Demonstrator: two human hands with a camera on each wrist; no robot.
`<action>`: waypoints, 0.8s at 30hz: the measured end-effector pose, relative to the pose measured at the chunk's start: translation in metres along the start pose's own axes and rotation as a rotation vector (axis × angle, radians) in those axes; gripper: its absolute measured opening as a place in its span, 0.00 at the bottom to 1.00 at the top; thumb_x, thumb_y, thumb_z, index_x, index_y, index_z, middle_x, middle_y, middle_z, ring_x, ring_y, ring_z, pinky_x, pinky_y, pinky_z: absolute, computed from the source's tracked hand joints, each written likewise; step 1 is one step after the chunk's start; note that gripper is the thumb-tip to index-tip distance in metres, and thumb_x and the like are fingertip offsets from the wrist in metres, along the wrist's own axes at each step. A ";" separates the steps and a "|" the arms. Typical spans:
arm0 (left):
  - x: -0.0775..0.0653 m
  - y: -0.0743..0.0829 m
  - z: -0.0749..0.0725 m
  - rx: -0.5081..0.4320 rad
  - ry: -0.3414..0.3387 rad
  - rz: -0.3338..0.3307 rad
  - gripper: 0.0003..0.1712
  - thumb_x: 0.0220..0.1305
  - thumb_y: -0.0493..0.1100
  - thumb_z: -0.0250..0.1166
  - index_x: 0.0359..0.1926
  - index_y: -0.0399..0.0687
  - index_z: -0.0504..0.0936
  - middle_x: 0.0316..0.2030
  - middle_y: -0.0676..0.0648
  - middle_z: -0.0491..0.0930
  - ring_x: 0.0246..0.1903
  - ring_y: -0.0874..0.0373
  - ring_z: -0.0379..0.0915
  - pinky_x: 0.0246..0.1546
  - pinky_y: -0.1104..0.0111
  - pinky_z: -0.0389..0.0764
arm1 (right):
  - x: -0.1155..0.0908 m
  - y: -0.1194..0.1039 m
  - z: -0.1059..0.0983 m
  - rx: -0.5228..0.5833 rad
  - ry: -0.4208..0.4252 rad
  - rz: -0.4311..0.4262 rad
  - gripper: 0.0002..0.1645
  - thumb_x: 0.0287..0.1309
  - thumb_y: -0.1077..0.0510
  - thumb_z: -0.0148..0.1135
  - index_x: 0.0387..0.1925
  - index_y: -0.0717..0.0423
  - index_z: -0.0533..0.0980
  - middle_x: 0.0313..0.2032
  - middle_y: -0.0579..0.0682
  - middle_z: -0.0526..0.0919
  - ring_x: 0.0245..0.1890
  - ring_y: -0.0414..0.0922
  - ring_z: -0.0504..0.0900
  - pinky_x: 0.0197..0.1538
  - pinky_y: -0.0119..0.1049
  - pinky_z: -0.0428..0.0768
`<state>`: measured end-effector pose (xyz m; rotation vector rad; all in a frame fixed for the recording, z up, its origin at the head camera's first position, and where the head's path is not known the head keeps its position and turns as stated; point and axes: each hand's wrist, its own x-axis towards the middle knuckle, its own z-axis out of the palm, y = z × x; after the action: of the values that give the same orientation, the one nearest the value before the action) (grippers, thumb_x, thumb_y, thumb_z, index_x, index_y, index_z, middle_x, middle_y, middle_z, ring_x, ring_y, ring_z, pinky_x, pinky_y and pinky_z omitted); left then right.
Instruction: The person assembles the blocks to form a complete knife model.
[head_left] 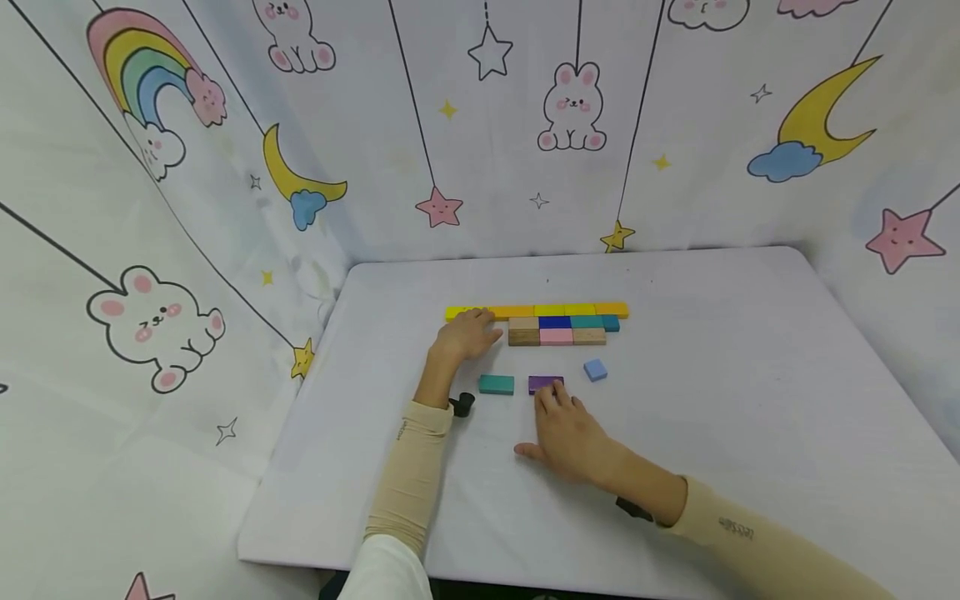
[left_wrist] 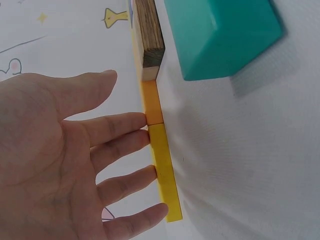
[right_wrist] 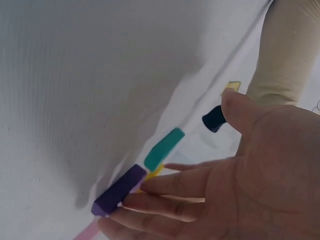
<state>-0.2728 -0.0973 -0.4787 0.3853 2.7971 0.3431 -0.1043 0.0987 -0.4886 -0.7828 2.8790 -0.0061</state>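
In the head view my left hand (head_left: pixel 467 335) lies at the left end of a long row of yellow and orange blocks (head_left: pixel 555 310). Seen from the left wrist, its fairly straight fingertips touch the side of the yellow block (left_wrist: pixel 166 172), thumb held apart. My right hand (head_left: pixel 570 437) reaches to a purple block (head_left: pixel 545 384), which its fingertips touch; the right wrist view shows these fingers extended along the purple block (right_wrist: pixel 120 190), with the thumb away from it. Left of it lies a teal block (head_left: pixel 497 385). A small light-blue block (head_left: pixel 596 370) sits tilted to the right.
Against the yellow row stand two shorter rows, with a wooden block (head_left: pixel 523 337), a pink block (head_left: pixel 557 337) and a dark-blue block (head_left: pixel 554 322) among them. All rest on a white-covered table (head_left: pixel 712 375). A patterned cloth (head_left: pixel 510 167) hangs behind.
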 end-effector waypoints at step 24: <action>-0.001 0.000 -0.001 0.015 0.000 0.003 0.33 0.82 0.59 0.50 0.79 0.51 0.66 0.79 0.44 0.61 0.78 0.45 0.55 0.74 0.47 0.64 | 0.030 0.018 -0.006 0.031 0.057 -0.051 0.49 0.69 0.27 0.57 0.69 0.65 0.72 0.67 0.61 0.75 0.71 0.59 0.71 0.70 0.66 0.69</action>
<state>-0.2725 -0.0976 -0.4774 0.3928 2.8007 0.3226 -0.1397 0.0989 -0.4885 -0.8638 2.9043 -0.0799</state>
